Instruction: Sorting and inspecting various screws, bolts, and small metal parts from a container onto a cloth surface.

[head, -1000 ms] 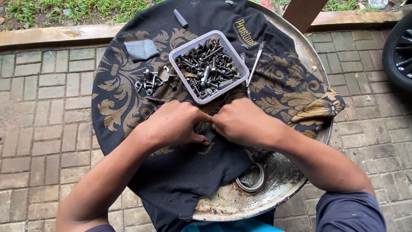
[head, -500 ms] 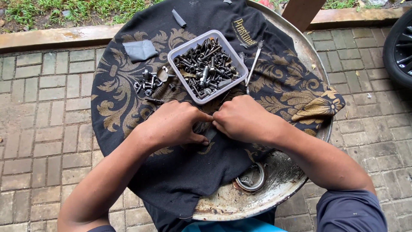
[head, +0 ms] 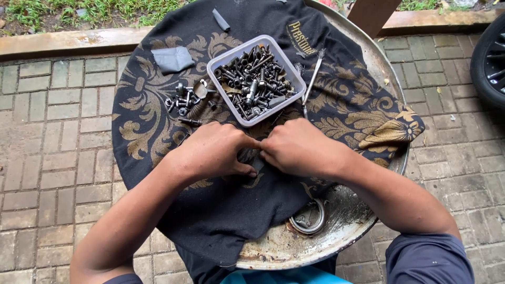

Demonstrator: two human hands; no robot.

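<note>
Hands (head: 258, 150) stay pressed together on cloth (head: 158, 105).

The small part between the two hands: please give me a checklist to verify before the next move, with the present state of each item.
1. Both hands meet on the black cloth: ok, the left hand and right hand are close together at its middle.
2. The small part is seen clearly: cannot tell, the fingers cover it.
3. The grip is firm: cannot tell.
4. The plastic tray of bolts is upright and near: ok, just beyond the knuckles.
5. The loose bolts lie on the cloth: ok, left of the tray.
6. The thin metal tool is free: ok, beside the tray, untouched.
</note>
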